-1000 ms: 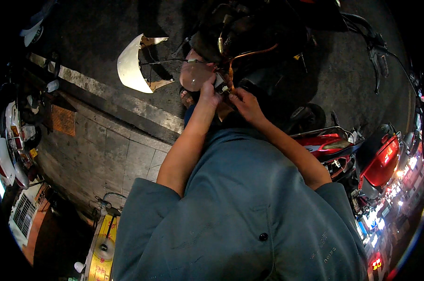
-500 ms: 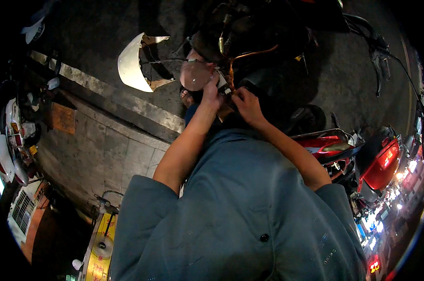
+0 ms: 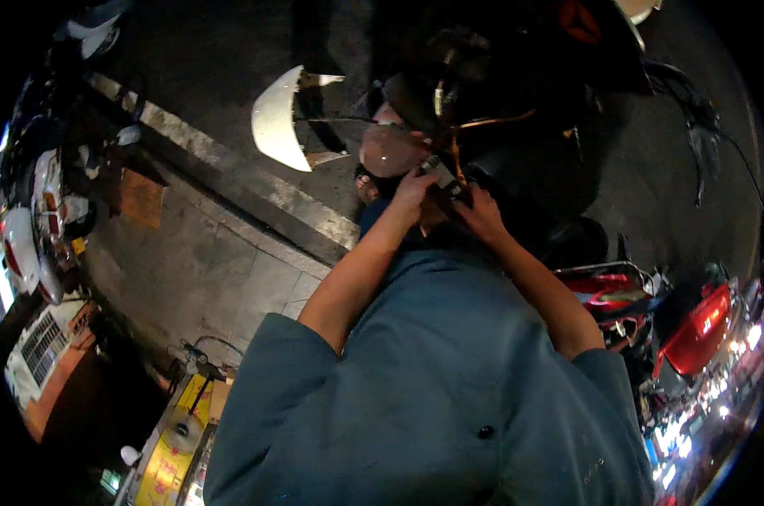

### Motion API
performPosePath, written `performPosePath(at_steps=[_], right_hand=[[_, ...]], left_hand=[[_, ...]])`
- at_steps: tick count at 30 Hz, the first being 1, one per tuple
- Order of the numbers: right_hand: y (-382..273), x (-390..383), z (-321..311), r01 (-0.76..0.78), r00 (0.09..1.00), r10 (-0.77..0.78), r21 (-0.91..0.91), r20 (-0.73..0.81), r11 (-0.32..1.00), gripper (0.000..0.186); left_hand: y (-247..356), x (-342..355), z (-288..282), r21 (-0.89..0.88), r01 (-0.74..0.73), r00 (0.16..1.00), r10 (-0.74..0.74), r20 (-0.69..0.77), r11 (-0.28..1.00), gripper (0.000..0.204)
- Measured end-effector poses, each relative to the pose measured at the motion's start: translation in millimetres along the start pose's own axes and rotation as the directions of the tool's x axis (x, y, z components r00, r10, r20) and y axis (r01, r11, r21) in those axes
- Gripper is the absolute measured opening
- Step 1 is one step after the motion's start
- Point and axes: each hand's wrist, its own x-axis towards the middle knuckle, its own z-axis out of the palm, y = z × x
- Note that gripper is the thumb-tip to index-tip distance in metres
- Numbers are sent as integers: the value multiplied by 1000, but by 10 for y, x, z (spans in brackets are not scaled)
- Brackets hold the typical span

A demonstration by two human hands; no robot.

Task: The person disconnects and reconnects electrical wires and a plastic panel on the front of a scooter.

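My left hand is closed on a small pale, box-like part with a dark end. My right hand has its fingers drawn together at that dark end; what they pinch is too small to make out. An orange-brown wrapped wiring harness runs down to the hands, and one branch stretches right. A pale connector hangs on a wire above. Left of the hands is a smooth, rounded pinkish shape whose kind I cannot tell. A curved cream-white plastic panel lies farther left.
A dark vehicle body, mostly in shadow, stands ahead. Red motorbikes are parked at right, a white one at far left. A pale kerb strip crosses the ground. At lower left is a yellow signboard.
The view has shifted, so the scene sits farther right. My hands have turned the pale box-like part, which now shows more plainly between them. The panel stays in place.
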Motion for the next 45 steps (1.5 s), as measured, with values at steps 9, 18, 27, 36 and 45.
performPosePath(at_steps=[9, 18, 27, 36, 45], right_hand=[[166, 187, 165, 5, 995, -23, -190, -93, 982, 58], [713, 3, 456, -204, 977, 215, -333, -4, 920, 54], [-134, -648, 1693, -563, 790, 556, -54, 259, 825, 36], [-1815, 75, 3019, -174, 762, 244, -173, 600, 969, 73], [-3844, 661, 4324, -612, 700, 417, 187, 579, 768, 86]], left_hand=[[-236, -289, -997, 395, 78, 996, -51, -77, 915, 39], [-460, -1269, -2213, 945, 79, 993, 58, -102, 317, 48], [-116, -1941, -3751, 923, -90, 975, -155, 158, 375, 50], [538, -2966, -5216, 543, -442, 896, 370, 244, 714, 39], [1858, -3186, -6014, 661, -363, 928, 318, 194, 657, 38]])
